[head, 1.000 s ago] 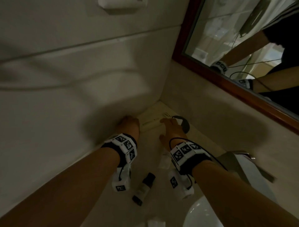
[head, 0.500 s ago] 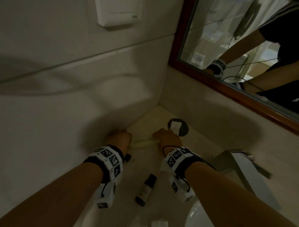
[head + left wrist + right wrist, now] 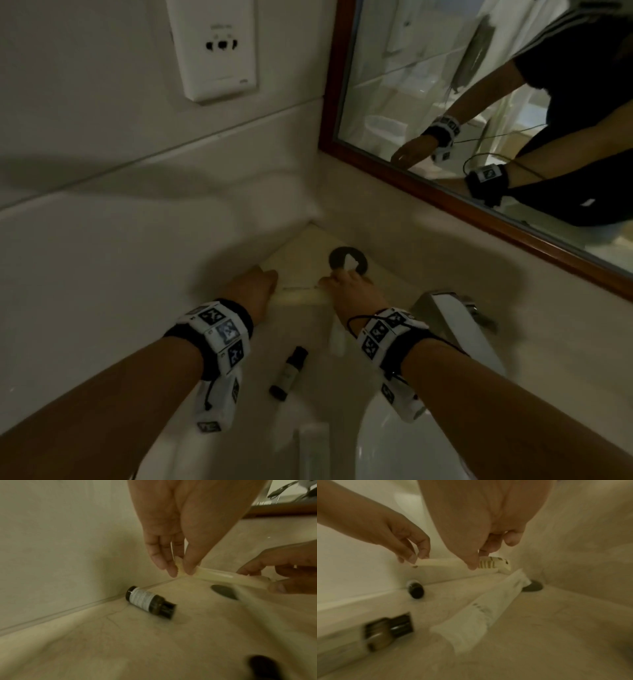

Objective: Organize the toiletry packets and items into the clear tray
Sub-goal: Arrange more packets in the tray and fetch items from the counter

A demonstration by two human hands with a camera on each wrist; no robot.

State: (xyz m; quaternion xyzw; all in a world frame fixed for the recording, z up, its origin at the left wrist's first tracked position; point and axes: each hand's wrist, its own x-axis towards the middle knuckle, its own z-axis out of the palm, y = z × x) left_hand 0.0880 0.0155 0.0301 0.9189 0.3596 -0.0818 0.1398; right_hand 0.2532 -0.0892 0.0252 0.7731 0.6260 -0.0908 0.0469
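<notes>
A long cream packet (image 3: 301, 294) hangs just above the counter near the corner, held at both ends. My left hand (image 3: 255, 291) pinches its left end between thumb and fingers (image 3: 180, 572). My right hand (image 3: 346, 287) pinches the striped right end (image 3: 478, 561). A longer white packet (image 3: 488, 609) lies on the counter under my right wrist. A small dark bottle with a pale label (image 3: 149, 600) lies by the wall, and a second bottle (image 3: 289, 371) lies between my forearms. I cannot make out a clear tray in any view.
A dark round disc (image 3: 347, 262) with a white scrap on it sits in the counter corner. The faucet (image 3: 455, 325) and sink basin (image 3: 394, 445) are at the right. Another white tube (image 3: 313, 448) lies at the near edge. Walls close the left and back, below a mirror (image 3: 479, 102).
Both hands have drawn back from the corner toward me. The pale packet that lay flat there is now lifted and held between them.
</notes>
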